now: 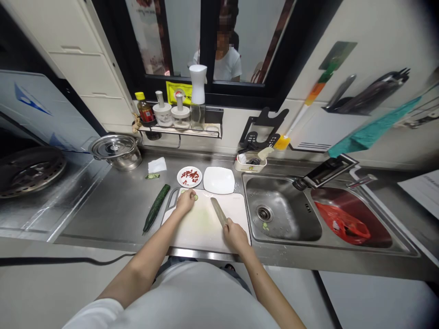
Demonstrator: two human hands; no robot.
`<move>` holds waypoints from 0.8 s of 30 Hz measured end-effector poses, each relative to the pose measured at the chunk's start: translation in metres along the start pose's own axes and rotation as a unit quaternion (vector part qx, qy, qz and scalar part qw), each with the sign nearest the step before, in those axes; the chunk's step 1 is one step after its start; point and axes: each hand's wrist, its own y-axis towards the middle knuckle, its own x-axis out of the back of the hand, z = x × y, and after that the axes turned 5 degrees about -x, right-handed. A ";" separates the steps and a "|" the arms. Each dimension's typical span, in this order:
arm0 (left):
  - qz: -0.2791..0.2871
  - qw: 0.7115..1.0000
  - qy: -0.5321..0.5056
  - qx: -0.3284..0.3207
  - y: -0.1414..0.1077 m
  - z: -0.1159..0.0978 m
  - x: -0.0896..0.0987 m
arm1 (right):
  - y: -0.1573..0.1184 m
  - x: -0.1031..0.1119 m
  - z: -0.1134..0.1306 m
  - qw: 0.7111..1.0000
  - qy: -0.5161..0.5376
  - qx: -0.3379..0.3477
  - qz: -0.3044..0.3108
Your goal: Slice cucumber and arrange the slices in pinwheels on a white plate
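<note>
A white cutting board (192,233) lies on the steel counter before me. My right hand (236,235) is wrapped round the handle of a knife (218,211), its blade pointing away over the board's right part. At the board's upper left, my left hand (185,202) has its fingers drawn together at some green cucumber slices (195,198); what is between the fingertips is too small to make out. Left of the board lies a whole cucumber (156,208). Behind the board are a round plate with red pieces (190,176) and a bare white square plate (218,180).
A lidded steel pot (118,153) stands at the back left, near a white tissue (157,164) and a cucumber end (152,176). To the right is a double sink (284,219) with a red bag (346,224). A condiment shelf (206,131) hangs behind.
</note>
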 end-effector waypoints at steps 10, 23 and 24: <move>0.201 0.969 -0.022 -0.140 -0.005 0.001 0.006 | 0.000 -0.002 0.001 1.000 0.004 -0.007 -0.004; 0.141 0.983 0.089 -0.078 -0.017 -0.001 0.006 | -0.006 -0.004 0.002 1.000 -0.013 0.005 -0.012; 0.141 0.983 0.095 -0.069 -0.019 -0.001 0.006 | -0.007 -0.005 0.002 1.000 -0.015 0.008 -0.013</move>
